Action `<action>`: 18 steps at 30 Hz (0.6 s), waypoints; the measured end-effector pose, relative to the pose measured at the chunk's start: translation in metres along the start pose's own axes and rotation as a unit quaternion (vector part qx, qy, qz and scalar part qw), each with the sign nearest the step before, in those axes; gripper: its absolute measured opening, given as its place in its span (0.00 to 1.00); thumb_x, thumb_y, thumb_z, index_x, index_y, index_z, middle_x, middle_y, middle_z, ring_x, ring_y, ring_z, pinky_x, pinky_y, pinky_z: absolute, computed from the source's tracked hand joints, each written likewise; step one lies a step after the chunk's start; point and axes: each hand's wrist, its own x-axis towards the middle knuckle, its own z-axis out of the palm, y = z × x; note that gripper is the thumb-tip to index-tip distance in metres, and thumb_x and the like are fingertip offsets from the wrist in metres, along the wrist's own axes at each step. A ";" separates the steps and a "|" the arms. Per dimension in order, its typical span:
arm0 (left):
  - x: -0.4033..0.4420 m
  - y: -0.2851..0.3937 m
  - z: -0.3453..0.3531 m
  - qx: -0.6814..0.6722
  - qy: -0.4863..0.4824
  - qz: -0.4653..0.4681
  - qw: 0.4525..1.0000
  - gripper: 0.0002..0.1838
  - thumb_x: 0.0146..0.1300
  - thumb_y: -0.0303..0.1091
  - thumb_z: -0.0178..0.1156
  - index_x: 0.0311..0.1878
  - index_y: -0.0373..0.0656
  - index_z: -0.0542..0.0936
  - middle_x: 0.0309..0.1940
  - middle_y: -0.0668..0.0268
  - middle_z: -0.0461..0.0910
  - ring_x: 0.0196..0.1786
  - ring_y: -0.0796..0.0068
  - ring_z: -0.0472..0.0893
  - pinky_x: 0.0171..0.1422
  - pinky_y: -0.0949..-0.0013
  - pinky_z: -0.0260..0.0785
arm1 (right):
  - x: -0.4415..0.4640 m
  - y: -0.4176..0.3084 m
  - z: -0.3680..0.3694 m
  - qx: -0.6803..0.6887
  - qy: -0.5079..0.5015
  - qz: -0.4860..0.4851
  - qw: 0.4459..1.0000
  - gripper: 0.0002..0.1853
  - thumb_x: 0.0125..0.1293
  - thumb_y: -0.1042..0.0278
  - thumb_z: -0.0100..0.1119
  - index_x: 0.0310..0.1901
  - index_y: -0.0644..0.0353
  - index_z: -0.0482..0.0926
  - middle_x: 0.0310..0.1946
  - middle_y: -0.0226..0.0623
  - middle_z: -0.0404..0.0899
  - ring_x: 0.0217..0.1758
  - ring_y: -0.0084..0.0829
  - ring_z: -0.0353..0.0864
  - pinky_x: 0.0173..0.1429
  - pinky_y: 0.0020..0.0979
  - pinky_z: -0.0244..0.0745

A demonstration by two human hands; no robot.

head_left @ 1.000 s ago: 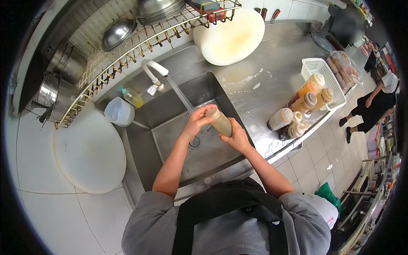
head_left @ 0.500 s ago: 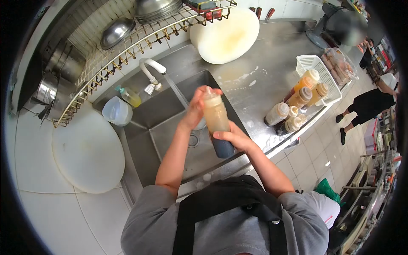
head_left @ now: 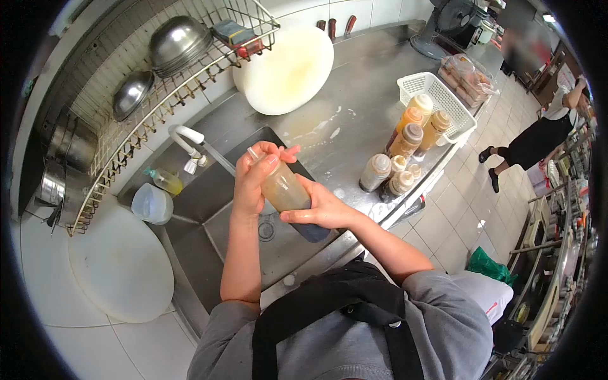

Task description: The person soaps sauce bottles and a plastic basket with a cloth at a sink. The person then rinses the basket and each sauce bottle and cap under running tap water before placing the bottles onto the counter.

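A clear squeeze bottle [head_left: 285, 192] with dark liquid in its lower part is held tilted over the steel sink [head_left: 209, 237], its nozzle toward the upper left. My left hand [head_left: 253, 180] grips the bottle's top, with fingers around the cap. Around the lower body wraps my right hand [head_left: 323, 208], thumb across the front. Water runs from the white tap [head_left: 188, 136] in a stream that passes behind my left hand. Several more squeeze bottles [head_left: 405, 140] with orange, brown and dark contents stand on the steel counter [head_left: 354, 76] to the right.
A white basket [head_left: 453, 104] and a bag of packed food [head_left: 465, 76] sit behind the bottles. At the sink's left are a plastic jug [head_left: 152, 204], a soap bottle [head_left: 166, 182] and a round board [head_left: 120, 266]. A wire rack [head_left: 164, 101] overhangs. Another person [head_left: 538, 139] stands at right.
The squeeze bottle has tipped further, its top now toward the left. My left hand has closed more around the cap. The whole view has shifted, and the other person has changed position.
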 end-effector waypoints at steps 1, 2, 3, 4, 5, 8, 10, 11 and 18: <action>0.003 -0.001 0.007 -0.018 -0.038 0.034 0.999 0.11 0.62 0.37 0.57 0.41 0.40 0.74 0.45 0.48 0.83 0.62 0.56 0.77 0.70 0.56 0.62 | -0.005 -0.007 -0.010 0.024 -0.027 -0.002 0.999 0.34 0.53 0.52 0.72 0.55 0.66 0.71 0.47 0.49 0.80 0.52 0.38 0.80 0.54 0.37 0.73; 0.007 -0.007 0.007 0.020 -0.056 0.036 0.998 0.26 0.62 0.50 0.61 0.55 0.40 0.71 0.58 0.47 0.76 0.69 0.58 0.69 0.73 0.52 0.58 | -0.010 -0.015 -0.021 0.025 -0.029 -0.002 0.999 0.34 0.53 0.52 0.72 0.55 0.66 0.71 0.47 0.49 0.80 0.52 0.38 0.80 0.54 0.37 0.73; 0.014 -0.013 0.021 0.022 -0.053 0.037 0.998 0.26 0.62 0.50 0.61 0.55 0.40 0.71 0.58 0.47 0.76 0.69 0.58 0.69 0.73 0.52 0.58 | -0.017 -0.023 -0.035 -0.044 0.030 -0.023 0.998 0.35 0.53 0.51 0.73 0.56 0.66 0.71 0.49 0.49 0.80 0.55 0.38 0.80 0.56 0.37 0.73; 0.022 -0.021 0.043 -0.031 -0.071 0.101 0.992 0.36 0.61 0.58 0.60 0.63 0.43 0.64 0.65 0.50 0.67 0.73 0.59 0.63 0.74 0.51 0.54 | -0.024 -0.030 -0.051 -0.113 0.088 -0.044 0.989 0.36 0.54 0.51 0.73 0.58 0.66 0.70 0.51 0.50 0.80 0.57 0.39 0.79 0.58 0.37 0.72; 0.029 -0.028 0.057 -0.083 -0.088 0.163 0.979 0.46 0.59 0.67 0.59 0.70 0.46 0.58 0.73 0.52 0.59 0.76 0.59 0.57 0.76 0.50 0.51 | -0.027 -0.034 -0.073 -0.111 0.152 -0.100 0.977 0.39 0.53 0.49 0.73 0.61 0.65 0.69 0.54 0.50 0.78 0.61 0.39 0.77 0.61 0.37 0.72; 0.044 -0.090 0.060 0.075 -0.177 0.097 0.977 0.51 0.59 0.56 0.66 0.77 0.47 0.47 0.78 0.58 0.47 0.80 0.61 0.45 0.81 0.53 0.33 | -0.051 -0.066 -0.163 -0.160 0.348 -0.179 0.906 0.26 0.64 0.58 0.65 0.60 0.61 0.71 0.46 0.35 0.79 0.51 0.31 0.77 0.58 0.34 0.71; 0.041 -0.128 0.076 0.220 -0.234 0.021 0.947 0.48 0.58 0.37 0.68 0.77 0.48 0.50 0.78 0.57 0.46 0.80 0.56 0.45 0.81 0.52 0.39 | -0.061 -0.075 -0.237 -0.206 0.451 -0.221 0.840 0.22 0.65 0.58 0.66 0.55 0.61 0.74 0.46 0.36 0.79 0.50 0.26 0.76 0.56 0.30 0.72; 0.040 -0.145 0.085 0.218 -0.233 0.022 0.947 0.48 0.58 0.37 0.68 0.77 0.48 0.50 0.78 0.57 0.46 0.80 0.56 0.45 0.81 0.52 0.39 | -0.064 -0.078 -0.267 -0.242 0.514 -0.202 0.798 0.24 0.62 0.54 0.68 0.53 0.62 0.75 0.46 0.40 0.78 0.49 0.31 0.77 0.55 0.33 0.72; 0.037 -0.215 0.117 0.446 -0.174 0.043 0.877 0.50 0.50 0.28 0.70 0.75 0.54 0.54 0.76 0.53 0.47 0.76 0.48 0.53 0.76 0.52 0.54 | -0.086 0.062 -0.477 -0.437 0.591 0.044 0.677 0.32 0.51 0.47 0.72 0.51 0.64 0.77 0.46 0.48 0.80 0.48 0.44 0.80 0.54 0.39 0.73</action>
